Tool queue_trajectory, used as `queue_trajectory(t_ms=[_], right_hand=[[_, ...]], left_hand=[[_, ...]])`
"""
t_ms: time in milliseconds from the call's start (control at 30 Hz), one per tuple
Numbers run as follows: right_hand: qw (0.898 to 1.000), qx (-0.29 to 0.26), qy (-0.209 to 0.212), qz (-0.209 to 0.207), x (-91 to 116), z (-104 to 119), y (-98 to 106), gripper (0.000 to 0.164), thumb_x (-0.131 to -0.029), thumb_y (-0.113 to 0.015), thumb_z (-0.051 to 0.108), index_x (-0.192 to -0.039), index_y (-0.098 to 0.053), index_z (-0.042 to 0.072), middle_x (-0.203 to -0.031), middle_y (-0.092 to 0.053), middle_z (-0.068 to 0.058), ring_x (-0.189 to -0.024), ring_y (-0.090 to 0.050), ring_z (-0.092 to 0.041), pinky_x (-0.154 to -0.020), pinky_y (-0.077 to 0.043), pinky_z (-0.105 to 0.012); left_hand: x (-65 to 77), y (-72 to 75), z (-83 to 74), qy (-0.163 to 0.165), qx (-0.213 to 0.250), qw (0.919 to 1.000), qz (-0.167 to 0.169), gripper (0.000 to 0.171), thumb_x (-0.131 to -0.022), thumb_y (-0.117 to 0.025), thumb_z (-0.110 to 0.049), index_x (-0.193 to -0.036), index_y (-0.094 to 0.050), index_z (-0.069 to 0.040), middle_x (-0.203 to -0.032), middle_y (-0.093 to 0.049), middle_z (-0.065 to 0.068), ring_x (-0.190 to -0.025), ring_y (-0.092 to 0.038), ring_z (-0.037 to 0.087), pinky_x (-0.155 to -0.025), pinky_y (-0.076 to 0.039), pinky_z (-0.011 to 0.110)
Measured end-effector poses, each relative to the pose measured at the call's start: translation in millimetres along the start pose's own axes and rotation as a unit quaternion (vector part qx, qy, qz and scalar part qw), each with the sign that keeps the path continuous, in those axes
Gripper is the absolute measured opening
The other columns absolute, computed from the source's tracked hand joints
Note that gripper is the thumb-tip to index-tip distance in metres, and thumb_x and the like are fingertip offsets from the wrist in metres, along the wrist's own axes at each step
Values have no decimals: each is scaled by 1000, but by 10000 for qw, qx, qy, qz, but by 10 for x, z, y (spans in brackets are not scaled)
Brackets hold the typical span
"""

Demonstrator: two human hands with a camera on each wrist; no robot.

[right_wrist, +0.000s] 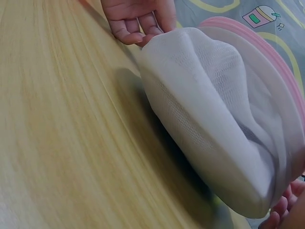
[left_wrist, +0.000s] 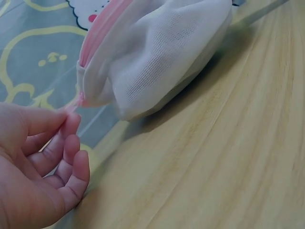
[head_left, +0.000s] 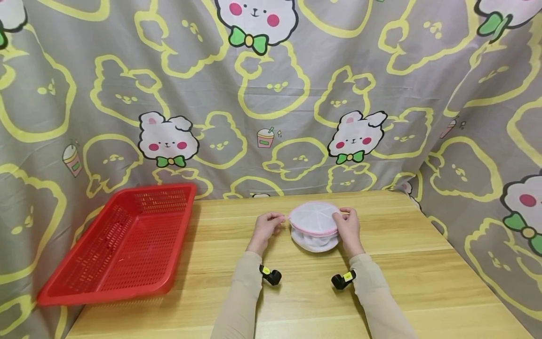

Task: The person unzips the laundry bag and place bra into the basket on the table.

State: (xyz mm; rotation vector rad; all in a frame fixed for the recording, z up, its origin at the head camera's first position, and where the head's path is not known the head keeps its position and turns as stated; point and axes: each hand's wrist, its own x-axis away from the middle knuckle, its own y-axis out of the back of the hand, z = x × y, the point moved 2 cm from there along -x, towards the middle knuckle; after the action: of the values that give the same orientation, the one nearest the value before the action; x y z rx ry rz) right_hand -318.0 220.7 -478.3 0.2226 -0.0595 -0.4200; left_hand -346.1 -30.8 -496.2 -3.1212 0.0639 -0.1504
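Observation:
A round white mesh laundry bag (head_left: 314, 219) with a pink zipper around its top rim is held over the wooden table. Its soft mesh side (left_wrist: 162, 62) sags in folds. At the bag's left edge, my left hand (head_left: 267, 228) pinches the small pink zipper pull (left_wrist: 72, 108) between thumb and forefinger, the other fingers loosely curled. My right hand (head_left: 349, 230) grips the bag's right rim, thumb on top and fingers underneath. In the right wrist view, only a few of my right fingers (right_wrist: 283, 207) show at the lower corner, partly hidden by the bag.
A red plastic basket (head_left: 169, 270) with slotted walls stands at the left of the wooden table (head_left: 305, 310). Behind the table and along its sides hangs a grey curtain (head_left: 296, 165) with cartoon prints. Each wrist wears a small black camera (head_left: 273, 277).

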Motion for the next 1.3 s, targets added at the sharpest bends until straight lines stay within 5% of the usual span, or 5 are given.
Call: queue_trajectory(t_ms=[800, 1300], right_hand=[[9999, -68, 28, 129, 10, 24, 21, 38, -88, -56, 15, -123, -51, 1, -79, -47, 1, -65, -46, -9, -56, -41, -20], [9998, -123, 57, 171, -12, 21, 30, 34, -87, -57, 14, -118, -52, 1, -72, -44, 4, -59, -42, -7, -53, -38, -20]], left_hand=[[-143, 4, -22, 3, 92, 9991, -403, 16, -92, -65, -10, -103, -70, 0, -93, -72, 11, -75, -57, 15, -69, -52, 26], [-114, 22, -62, -37, -342, 9992, -212, 14, -92, -66, -12, -101, -70, -2, -94, -71, 11, -75, -57, 16, -65, -47, 24]])
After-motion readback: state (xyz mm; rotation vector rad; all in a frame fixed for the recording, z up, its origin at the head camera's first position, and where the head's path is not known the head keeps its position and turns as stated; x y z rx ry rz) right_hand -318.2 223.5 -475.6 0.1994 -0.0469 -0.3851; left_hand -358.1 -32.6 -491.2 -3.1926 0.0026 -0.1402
